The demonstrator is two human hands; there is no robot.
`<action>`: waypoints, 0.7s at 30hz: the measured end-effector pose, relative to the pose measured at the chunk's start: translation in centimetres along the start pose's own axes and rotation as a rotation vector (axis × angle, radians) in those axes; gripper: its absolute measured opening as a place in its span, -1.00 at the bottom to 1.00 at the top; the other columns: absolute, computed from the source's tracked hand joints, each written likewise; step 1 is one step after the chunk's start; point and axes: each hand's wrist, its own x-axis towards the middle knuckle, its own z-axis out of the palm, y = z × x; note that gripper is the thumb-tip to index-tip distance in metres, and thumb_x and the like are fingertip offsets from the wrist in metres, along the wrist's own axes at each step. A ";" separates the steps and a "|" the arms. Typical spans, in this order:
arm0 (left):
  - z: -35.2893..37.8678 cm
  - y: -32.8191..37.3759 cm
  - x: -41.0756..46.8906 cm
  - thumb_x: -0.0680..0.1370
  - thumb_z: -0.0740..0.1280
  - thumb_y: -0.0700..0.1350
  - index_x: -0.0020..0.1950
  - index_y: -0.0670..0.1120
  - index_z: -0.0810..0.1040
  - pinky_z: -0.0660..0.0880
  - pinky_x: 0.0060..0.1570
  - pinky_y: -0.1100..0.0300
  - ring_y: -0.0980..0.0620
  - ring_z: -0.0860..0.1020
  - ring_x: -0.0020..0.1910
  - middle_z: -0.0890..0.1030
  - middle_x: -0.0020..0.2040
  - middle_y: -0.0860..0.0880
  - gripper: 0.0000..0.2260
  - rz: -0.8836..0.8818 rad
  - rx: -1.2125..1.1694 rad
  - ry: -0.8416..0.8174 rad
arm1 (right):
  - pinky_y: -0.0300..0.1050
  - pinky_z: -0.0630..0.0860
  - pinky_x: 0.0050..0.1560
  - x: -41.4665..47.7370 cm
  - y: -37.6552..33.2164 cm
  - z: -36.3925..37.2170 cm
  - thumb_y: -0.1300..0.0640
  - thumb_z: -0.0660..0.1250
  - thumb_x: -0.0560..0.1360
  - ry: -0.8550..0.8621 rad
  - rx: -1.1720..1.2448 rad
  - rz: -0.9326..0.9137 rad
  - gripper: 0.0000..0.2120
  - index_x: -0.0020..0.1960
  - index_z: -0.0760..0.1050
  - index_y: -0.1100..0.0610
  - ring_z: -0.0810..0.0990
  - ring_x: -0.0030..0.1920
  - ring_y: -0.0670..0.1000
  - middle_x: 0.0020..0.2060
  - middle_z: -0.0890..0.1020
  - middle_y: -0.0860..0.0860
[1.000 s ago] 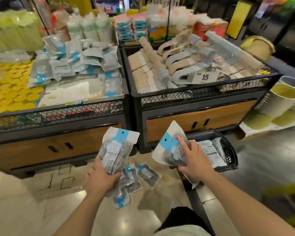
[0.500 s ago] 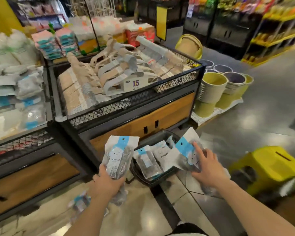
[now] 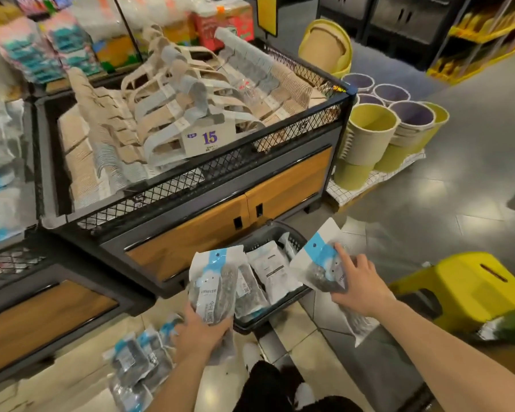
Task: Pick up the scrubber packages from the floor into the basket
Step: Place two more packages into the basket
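While you crouched on the glossy tiled floor (image 3: 428, 203) of a shop aisle, a mesh-sided display bin (image 3: 191, 179) with orange wood-look doors stood ahead, loaded with beige and grey hangers (image 3: 173, 114) and a "15" price card (image 3: 209, 138). Stacked yellow and purple buckets (image 3: 372, 135) sat to its right, and a yellow stool (image 3: 470, 286) stood just beside your right forearm.

Your left hand (image 3: 201, 331) gripped a scrubber package (image 3: 213, 285) from below, fingers closed around its lower end. That pack stood near upright, long axis vertical, blue header strip at top, printed face toward you. It hung at the left edge of the basket (image 3: 280, 233).

Your right hand (image 3: 360, 288) held a second scrubber package (image 3: 321, 263), fingers spread over its front and clamped on it. Long axis ran diagonally, white-and-blue header pointing up and left over the basket's right rim. Another clear bag (image 3: 360, 325) hung below the same hand; how it was held couldn't be told.

The dark basket sat on the floor against the bin's base, already holding several packs (image 3: 271, 272) lying flat, long axes roughly front to back.

More loose packages (image 3: 137, 361) lay on the floor by your left forearm, overlapping, blue tops mostly pointing up and away. Exact count was too blurred to tell.
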 end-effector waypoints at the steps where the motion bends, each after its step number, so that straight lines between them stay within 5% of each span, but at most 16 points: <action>1: 0.0 0.1 1.8 0.24 0.48 0.32 0.47 0.09 0.08 0.36 0.26 -0.12 -0.25 0.39 0.31 0.43 0.33 -0.20 -0.06 -0.009 -0.012 -0.010 | -0.02 0.48 0.22 1.4 -0.8 0.4 -0.14 0.44 0.35 -0.002 -0.014 -0.011 0.10 0.49 -0.38 -0.28 0.28 0.29 0.06 0.32 0.24 0.02; 5: 0.4 1.2 6.2 0.29 0.47 0.29 0.47 0.04 0.11 0.38 0.28 -0.09 -0.24 0.43 0.31 0.46 0.34 -0.19 -0.11 -0.045 -0.055 -0.044 | -0.05 0.49 0.21 5.5 -2.4 1.2 -0.16 0.43 0.33 -0.041 -0.053 -0.016 0.10 0.48 -0.38 -0.28 0.28 0.26 0.03 0.29 0.25 0.01; 10: 3.1 2.7 11.2 0.27 0.46 0.31 0.56 0.03 -0.08 0.27 0.40 -0.15 -0.28 0.29 0.43 0.28 0.48 -0.21 0.07 -0.151 -0.028 -0.096 | -0.02 0.44 0.25 10.8 -3.3 2.1 -0.12 0.43 0.39 -0.069 -0.061 0.059 0.07 0.51 -0.36 -0.24 0.27 0.33 0.10 0.34 0.22 0.05; 21: 12.9 3.7 18.9 0.19 0.45 0.30 0.43 0.15 -0.01 0.40 0.23 -0.15 -0.24 0.39 0.27 0.45 0.26 -0.15 -0.04 -0.330 -0.066 -0.095 | 0.08 0.41 0.25 25.1 -2.9 12.6 -0.14 0.36 0.44 -0.345 -0.160 0.041 0.00 0.54 -0.34 -0.12 0.35 0.31 0.25 0.30 0.27 0.19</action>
